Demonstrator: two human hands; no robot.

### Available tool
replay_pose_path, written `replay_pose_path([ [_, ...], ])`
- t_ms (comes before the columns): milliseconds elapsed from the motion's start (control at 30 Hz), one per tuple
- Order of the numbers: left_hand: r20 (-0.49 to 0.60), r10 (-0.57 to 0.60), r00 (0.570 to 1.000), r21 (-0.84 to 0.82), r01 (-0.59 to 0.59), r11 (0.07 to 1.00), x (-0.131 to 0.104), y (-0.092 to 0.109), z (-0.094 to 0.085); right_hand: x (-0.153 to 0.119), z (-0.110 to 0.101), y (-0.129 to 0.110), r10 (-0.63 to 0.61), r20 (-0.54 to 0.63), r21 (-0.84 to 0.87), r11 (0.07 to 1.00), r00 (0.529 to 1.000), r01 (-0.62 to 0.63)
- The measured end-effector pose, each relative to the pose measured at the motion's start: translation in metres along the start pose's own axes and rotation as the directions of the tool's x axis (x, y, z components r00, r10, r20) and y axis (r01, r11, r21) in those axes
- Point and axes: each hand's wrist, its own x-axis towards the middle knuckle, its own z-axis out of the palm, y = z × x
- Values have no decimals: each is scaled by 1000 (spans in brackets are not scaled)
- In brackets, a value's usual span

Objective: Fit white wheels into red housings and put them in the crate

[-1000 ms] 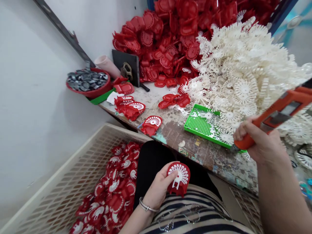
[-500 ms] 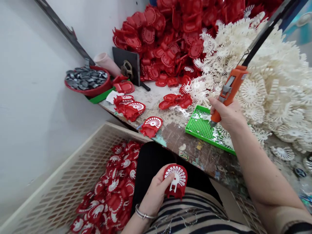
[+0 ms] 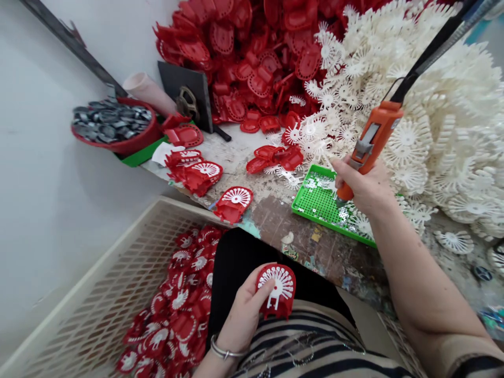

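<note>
My left hand [image 3: 246, 302] is closed on a red plastic part [image 3: 289, 306] with a white fan-shaped piece [image 3: 279, 283] lying on its face. The thumb presses near the middle of the fan, over my lap. My right hand [image 3: 368, 184] is wrapped round an orange electric screwdriver [image 3: 374, 134], tilted with its tip down. That tip is at a green perforated tray [image 3: 315, 202] holding many tiny shiny metal pieces [image 3: 343, 214]. Whether the tip touches them I cannot tell. The screwdriver's black cable runs up to the right.
Behind lie a heap of red parts [image 3: 260, 68] and a heap of white fan pieces [image 3: 409, 136]. At left are a red bowl [image 3: 145, 137] of grey metal parts and a dark upright plate [image 3: 189, 89]. A plastic crate [image 3: 118, 268] of red-and-white parts stands below the table edge.
The camera view has shifted slightly, so the table things sit further left. Both hands keep their holds, and the screwdriver tip stays down at the green tray.
</note>
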Motion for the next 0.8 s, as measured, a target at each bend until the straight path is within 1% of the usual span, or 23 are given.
replay_pose_path([
  [200, -26, -3, 1000, 13, 3, 1000, 0, 1, 2, 3, 1, 7, -6, -47, -17, 1000, 999, 6],
  [400, -29, 1, 1000, 17, -1, 1000, -1, 2, 2, 3, -2, 8, -18, -46, -74, 997, 999, 15],
  [567, -9, 17, 1000, 24, -17, 1000, 1, -1, -2, 2, -4, 5, -12, -57, -8, 1000, 998, 11],
  [700, 56, 42, 998, 102, -48, 994, 0, 1, -4, 2, -5, -1, -51, -86, 69, 996, 995, 57],
  [800, 154, 69, 986, 225, -103, 969, -2, 12, 2, -1, -6, -15, -120, -75, 179, 975, 990, 132],
])
